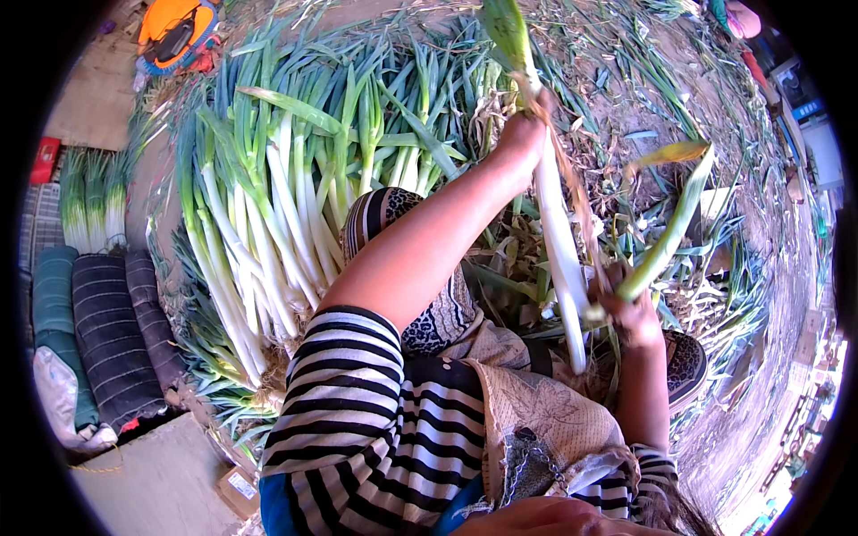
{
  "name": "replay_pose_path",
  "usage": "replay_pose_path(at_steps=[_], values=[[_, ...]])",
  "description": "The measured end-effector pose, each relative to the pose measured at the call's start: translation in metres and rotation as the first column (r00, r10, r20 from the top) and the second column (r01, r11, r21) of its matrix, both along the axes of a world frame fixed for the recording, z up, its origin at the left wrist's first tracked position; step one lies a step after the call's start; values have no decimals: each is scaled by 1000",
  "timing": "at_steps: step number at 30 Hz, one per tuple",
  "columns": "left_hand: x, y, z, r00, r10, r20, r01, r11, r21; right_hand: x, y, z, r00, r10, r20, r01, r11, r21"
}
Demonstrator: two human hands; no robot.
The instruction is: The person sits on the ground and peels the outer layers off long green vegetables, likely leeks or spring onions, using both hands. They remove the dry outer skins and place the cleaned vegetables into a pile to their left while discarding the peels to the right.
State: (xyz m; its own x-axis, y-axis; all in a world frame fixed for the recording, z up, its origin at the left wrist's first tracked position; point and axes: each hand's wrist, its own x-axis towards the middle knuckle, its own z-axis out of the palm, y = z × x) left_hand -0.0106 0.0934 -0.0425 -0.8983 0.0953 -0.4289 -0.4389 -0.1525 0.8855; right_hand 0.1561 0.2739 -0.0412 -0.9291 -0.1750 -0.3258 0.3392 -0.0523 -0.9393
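My left hand (529, 137) is closed around the upper part of a long-stemmed leek (558, 234), whose white shanks hang down towards my lap. In my right hand (630, 308) is a green outer leaf (670, 234) with a yellowed, drooping tip. A dry brown strip runs between the two hands beside the white stalks. Beyond my left forearm lies a large pile of leeks (268, 194), with white stems and tangled roots towards me and blue-green tops away. Peeled leaf scraps (516, 248) lie heaped between my knees, partly hidden by the held stalks.
Trimmings cover the ground ahead and to the right. At the left are bundles of green onions (94, 201), rolled striped fabric (110, 335) and a small cardboard box (238, 490). An orange bag-like item (175, 30) lies at the far left. Part of another person (741, 20) shows at the far right.
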Motion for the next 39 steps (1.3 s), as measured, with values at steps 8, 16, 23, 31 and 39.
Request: replay_pose_path(at_steps=[8,16,23,31,39], values=[[-17,-25,-3,935,312,-170,-247,915,320,59,40,-3,936,27,352,-263,721,642],[-4,-11,0,909,297,-292,-188,918,349,30,-3,-11,887,73,-456,275,710,648],[-2,1,-10,834,181,-522,-174,983,63,-3,-75,-27,922,156,-353,6,909,417],[-2,-10,-2,974,40,-223,22,964,265,-2,-76,-32,992,-3,-126,23,987,156],[2,-9,1,999,-13,-31,30,750,661,-4,-64,-29,987,35,-160,-54,992,-117]])
